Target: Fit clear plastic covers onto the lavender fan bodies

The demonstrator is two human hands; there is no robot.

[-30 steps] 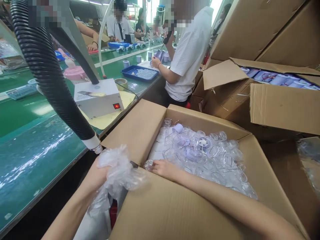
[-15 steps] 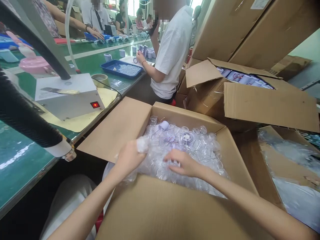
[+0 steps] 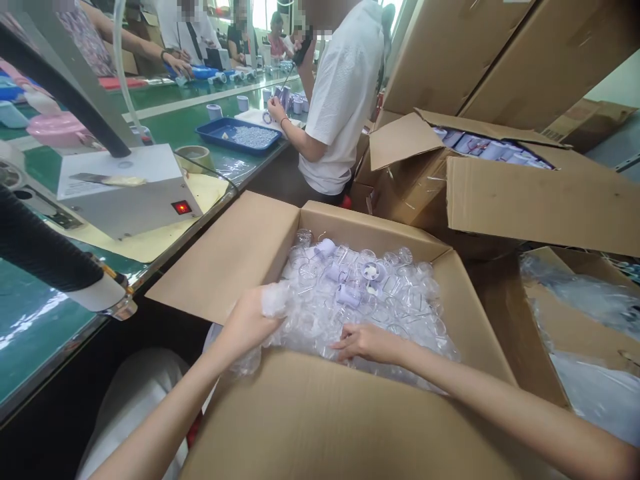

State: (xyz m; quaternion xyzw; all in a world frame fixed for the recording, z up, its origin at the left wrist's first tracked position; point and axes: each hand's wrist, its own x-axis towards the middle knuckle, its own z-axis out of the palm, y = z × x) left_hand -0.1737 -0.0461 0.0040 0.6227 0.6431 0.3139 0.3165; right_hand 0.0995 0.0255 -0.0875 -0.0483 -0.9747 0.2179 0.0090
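Observation:
My left hand [image 3: 250, 319] is closed on a bunched clear plastic bag [image 3: 275, 300] at the left side of an open cardboard box [image 3: 340, 413]. Lower in the box, my right hand [image 3: 369, 343] has its fingers bent and pressed together at the near edge of the bag; what they pinch is hidden. Many clear plastic cup-like parts [image 3: 410, 293] fill the box. On top of them lie several lilac cylindrical housings, one lying on its side [image 3: 349, 295] and one showing a white fan-like inside [image 3: 371, 271].
Left is a green bench [image 3: 165, 120] with a grey box with a lit red switch [image 3: 130, 200], a black hose with a metal nozzle [image 3: 100, 293] and a blue tray [image 3: 240, 135]. Ahead works a person in white [image 3: 340, 100]. Another carton [image 3: 500, 193] stands right.
My right hand has moved down toward the box's near side and its fingers have closed. My left hand, still on the bag, has shifted slightly left, uncovering more lilac housings.

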